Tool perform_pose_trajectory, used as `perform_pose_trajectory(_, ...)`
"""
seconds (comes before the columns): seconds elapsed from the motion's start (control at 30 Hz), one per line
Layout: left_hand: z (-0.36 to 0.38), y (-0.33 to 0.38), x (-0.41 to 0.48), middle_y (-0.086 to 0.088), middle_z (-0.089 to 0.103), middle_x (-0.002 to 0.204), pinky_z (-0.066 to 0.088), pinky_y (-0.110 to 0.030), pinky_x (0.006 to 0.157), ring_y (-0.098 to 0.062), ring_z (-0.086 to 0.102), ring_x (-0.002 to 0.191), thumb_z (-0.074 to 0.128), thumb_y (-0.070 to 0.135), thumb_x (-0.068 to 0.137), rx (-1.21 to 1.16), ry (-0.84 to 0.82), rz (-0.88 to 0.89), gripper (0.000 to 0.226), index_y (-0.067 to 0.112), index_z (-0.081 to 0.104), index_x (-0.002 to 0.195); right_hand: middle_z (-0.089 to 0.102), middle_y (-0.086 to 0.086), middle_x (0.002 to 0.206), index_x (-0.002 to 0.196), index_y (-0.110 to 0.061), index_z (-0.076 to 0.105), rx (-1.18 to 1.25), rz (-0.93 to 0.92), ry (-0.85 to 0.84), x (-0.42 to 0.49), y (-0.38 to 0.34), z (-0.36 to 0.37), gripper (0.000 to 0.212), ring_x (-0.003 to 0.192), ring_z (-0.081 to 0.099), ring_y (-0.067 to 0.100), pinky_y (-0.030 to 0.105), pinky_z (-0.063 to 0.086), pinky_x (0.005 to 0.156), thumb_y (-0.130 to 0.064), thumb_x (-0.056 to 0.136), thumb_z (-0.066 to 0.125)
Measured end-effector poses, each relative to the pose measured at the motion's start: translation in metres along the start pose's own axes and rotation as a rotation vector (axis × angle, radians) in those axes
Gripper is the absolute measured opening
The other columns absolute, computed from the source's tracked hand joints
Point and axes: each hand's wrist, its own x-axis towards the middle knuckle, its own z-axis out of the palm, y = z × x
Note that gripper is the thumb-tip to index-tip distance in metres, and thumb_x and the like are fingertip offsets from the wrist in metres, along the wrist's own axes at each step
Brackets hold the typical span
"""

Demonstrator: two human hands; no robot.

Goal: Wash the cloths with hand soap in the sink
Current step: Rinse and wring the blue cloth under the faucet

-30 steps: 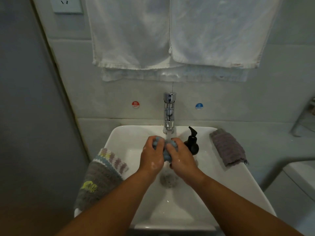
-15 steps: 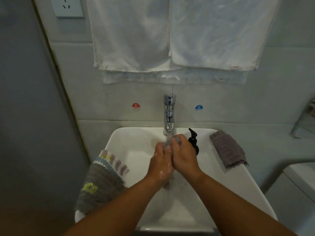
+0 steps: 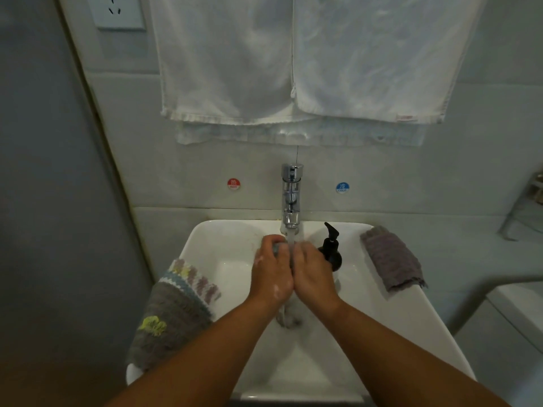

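My left hand (image 3: 271,270) and my right hand (image 3: 313,268) press together over the white sink (image 3: 223,245), both closed around a small blue-grey cloth (image 3: 277,248) of which only a corner shows between the fingers. Water runs from the chrome faucet (image 3: 291,198) onto the hands, and soap suds cling to my left hand. A black soap pump bottle (image 3: 332,248) stands just right of my right hand. On the sink's left rim lies a grey knitted cloth (image 3: 173,312) with a striped edge. A purple-grey cloth (image 3: 392,258) rests on the right rim.
White towels (image 3: 293,60) hang on the wall above the faucet. Red hot (image 3: 233,183) and blue cold (image 3: 342,187) stickers flank it. A wall socket (image 3: 117,11) is at the upper left. A grey wall closes the left side; a white fixture edge (image 3: 517,304) sits at right.
The hands have rubbed the cloth under the stream, moving up toward the spout and closing tighter together; less of the cloth shows now.
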Motion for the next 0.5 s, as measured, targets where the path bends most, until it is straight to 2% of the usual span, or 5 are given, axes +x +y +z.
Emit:
perform_pose_trajectory(0.1, -0.007, -0.003, -0.001, -0.002, 0.064, 0.11, 0.058, -0.042, 0.089, -0.017, 0.065, 0.097, 0.033, 0.041, 0.108, 0.027, 0.014, -0.052, 0.021, 0.034, 0.051, 0.116, 0.069, -0.003, 0.086, 0.099, -0.024, 0.06, 0.046, -0.076, -0.086, -0.005, -0.006, 0.003, 0.02, 0.08, 0.067, 0.008, 0.025, 0.056, 0.071, -0.036, 0.105, 0.046)
perform_pose_trajectory(0.23, -0.003, 0.0, -0.014, -0.003, 0.064, 0.111, 0.056, -0.024, 0.064, -0.02, 0.067, 0.098, 0.036, 0.041, 0.108, -0.049, -0.125, -0.05, 0.021, 0.034, 0.049, 0.123, 0.066, -0.001, 0.088, 0.098, -0.019, 0.06, 0.046, 0.067, 0.055, 0.004, -0.01, -0.01, 0.024, 0.082, 0.066, 0.013, 0.02, 0.051, 0.065, -0.034, 0.106, 0.043)
perform_pose_trajectory(0.37, -0.011, -0.008, -0.004, -0.003, 0.065, 0.111, 0.061, -0.044, 0.082, -0.022, 0.067, 0.098, 0.038, 0.043, 0.106, -0.012, -0.017, -0.064, 0.016, 0.037, 0.051, 0.114, 0.065, -0.002, 0.085, 0.095, -0.022, 0.056, 0.089, -0.027, -0.131, -0.019, -0.01, -0.004, 0.017, 0.077, 0.066, 0.006, 0.018, 0.056, 0.067, -0.029, 0.106, 0.045)
perform_pose_trajectory(0.43, -0.016, -0.01, -0.01, 0.0, 0.064, 0.108, 0.061, -0.045, 0.087, -0.019, 0.066, 0.098, 0.038, 0.038, 0.108, 0.066, -0.048, -0.068, 0.013, 0.036, 0.05, 0.113, 0.065, -0.005, 0.093, 0.102, -0.025, 0.055, 0.087, -0.017, -0.15, -0.026, -0.008, -0.006, 0.011, 0.086, 0.067, 0.008, 0.025, 0.06, 0.075, -0.03, 0.106, 0.046)
perform_pose_trajectory(0.5, -0.021, -0.006, -0.018, 0.004, 0.063, 0.106, 0.062, -0.039, 0.084, -0.015, 0.065, 0.097, 0.043, 0.035, 0.107, 0.077, -0.09, -0.053, 0.008, 0.036, 0.05, 0.112, 0.06, -0.011, 0.097, 0.109, -0.026, 0.052, 0.061, -0.005, -0.113, -0.03, -0.008, -0.013, 0.009, 0.088, 0.063, 0.004, 0.017, 0.056, 0.072, -0.031, 0.106, 0.046)
